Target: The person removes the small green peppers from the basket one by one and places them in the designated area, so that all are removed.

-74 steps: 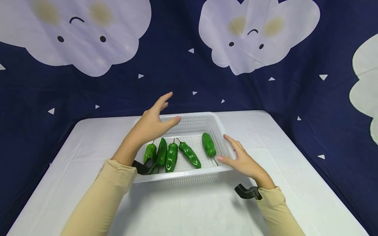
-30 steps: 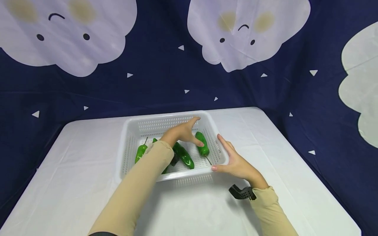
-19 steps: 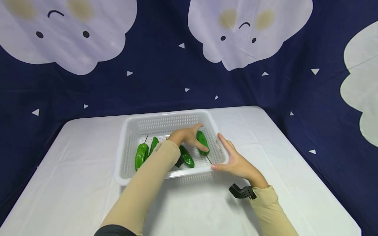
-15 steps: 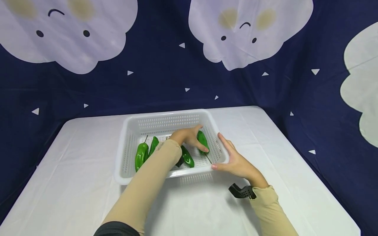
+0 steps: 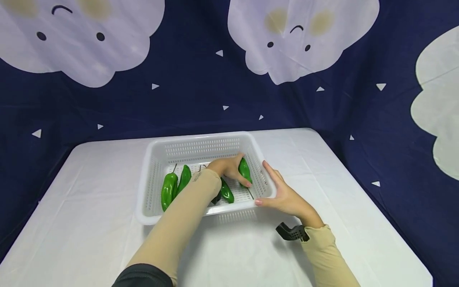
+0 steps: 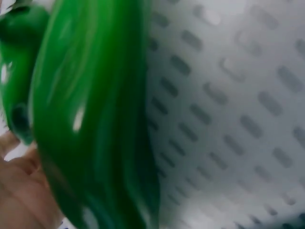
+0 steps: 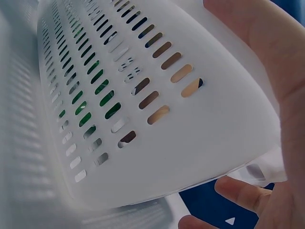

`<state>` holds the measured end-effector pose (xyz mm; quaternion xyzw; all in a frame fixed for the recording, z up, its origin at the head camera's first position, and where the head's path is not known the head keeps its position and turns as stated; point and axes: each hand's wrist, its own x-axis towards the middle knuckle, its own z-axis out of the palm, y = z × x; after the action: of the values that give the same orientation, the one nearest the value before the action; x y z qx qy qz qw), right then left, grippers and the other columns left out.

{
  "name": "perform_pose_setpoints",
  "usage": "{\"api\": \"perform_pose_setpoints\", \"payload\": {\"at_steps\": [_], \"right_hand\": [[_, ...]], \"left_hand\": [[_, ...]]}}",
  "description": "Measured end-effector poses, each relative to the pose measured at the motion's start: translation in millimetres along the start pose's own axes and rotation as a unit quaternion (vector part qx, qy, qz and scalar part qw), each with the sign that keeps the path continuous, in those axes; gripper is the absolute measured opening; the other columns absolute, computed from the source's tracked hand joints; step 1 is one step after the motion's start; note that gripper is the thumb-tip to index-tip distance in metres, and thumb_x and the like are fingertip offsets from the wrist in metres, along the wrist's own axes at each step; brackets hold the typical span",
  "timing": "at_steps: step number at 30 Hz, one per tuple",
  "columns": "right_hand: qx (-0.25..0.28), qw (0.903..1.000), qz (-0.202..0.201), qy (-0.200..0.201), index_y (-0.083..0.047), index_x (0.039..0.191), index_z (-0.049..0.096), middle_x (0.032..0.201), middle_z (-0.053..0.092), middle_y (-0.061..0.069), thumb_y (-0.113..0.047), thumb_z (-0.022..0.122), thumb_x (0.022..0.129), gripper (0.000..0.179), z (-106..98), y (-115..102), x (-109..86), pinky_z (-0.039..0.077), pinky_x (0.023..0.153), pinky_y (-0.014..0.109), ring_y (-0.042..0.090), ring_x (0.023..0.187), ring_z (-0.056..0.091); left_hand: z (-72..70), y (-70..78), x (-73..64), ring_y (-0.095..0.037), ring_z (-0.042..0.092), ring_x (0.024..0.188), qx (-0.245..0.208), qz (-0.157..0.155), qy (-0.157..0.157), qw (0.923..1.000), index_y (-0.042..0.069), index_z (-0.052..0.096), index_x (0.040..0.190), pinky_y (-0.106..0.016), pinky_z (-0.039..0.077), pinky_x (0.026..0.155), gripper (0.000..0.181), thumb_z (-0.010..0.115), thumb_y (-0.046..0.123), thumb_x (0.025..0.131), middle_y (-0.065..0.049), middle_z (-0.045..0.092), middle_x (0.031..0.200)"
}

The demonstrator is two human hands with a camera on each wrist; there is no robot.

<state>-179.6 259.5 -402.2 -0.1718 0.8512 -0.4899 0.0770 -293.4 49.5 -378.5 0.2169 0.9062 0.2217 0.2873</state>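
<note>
Hands at basket of green peppers

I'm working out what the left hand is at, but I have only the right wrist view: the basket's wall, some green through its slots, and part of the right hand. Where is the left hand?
Observer: The head view shows the left hand inside the basket, right at the green pepper nearest the basket's right end.
Operator: My slots don't show that pepper whole. Which way does its stem point?
Observer: In the head view, the stem points toward the basket's near side, where the person is.
</note>
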Motion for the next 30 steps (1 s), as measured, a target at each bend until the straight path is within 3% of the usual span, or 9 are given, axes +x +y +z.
{"api": "perform_pose_setpoints", "payload": {"at_steps": [11, 17, 30], "right_hand": [[-0.001, 1.0000, 0.008, 0.003, -0.030, 0.161, 0.003, 0.159, 0.017, 0.018, -0.026, 0.083, 0.080, 0.113, 0.9, 1.5, -1.2, 0.043, 0.102, 0.046, 0.040, 0.133, 0.042], [0.003, 1.0000, 0.006, 0.002, -0.029, 0.161, 0.003, 0.159, 0.015, 0.020, -0.025, 0.083, 0.081, 0.113, 1.1, 1.2, -2.2, 0.043, 0.102, 0.046, 0.042, 0.134, 0.041], [0.006, 0.9999, 0.010, -0.004, -0.033, 0.160, 0.002, 0.161, 0.012, 0.019, -0.025, 0.082, 0.082, 0.112, -0.2, 0.4, -0.9, 0.046, 0.100, 0.046, 0.044, 0.134, 0.041]], "left_hand": [[3.6, -1.3, 11.3, -0.031, 0.038, 0.143, -0.019, -0.022, 0.001, 0.9996, 0.019, 0.004, 0.160, -0.045, 0.033, 0.117, 0.126, 0.087, 0.049, 0.070, -0.013, 0.035, 0.157], [5.1, -3.5, 14.5, -0.029, 0.041, 0.141, -0.018, -0.014, 0.002, 0.9997, 0.018, 0.003, 0.159, -0.042, 0.034, 0.116, 0.126, 0.087, 0.048, 0.070, -0.012, 0.038, 0.155], [2.0, -2.7, 2.6, -0.030, 0.037, 0.144, -0.007, -0.011, -0.005, 0.9999, 0.020, -0.002, 0.160, -0.044, 0.035, 0.115, 0.129, 0.085, 0.051, 0.071, -0.011, 0.029, 0.162]]}}
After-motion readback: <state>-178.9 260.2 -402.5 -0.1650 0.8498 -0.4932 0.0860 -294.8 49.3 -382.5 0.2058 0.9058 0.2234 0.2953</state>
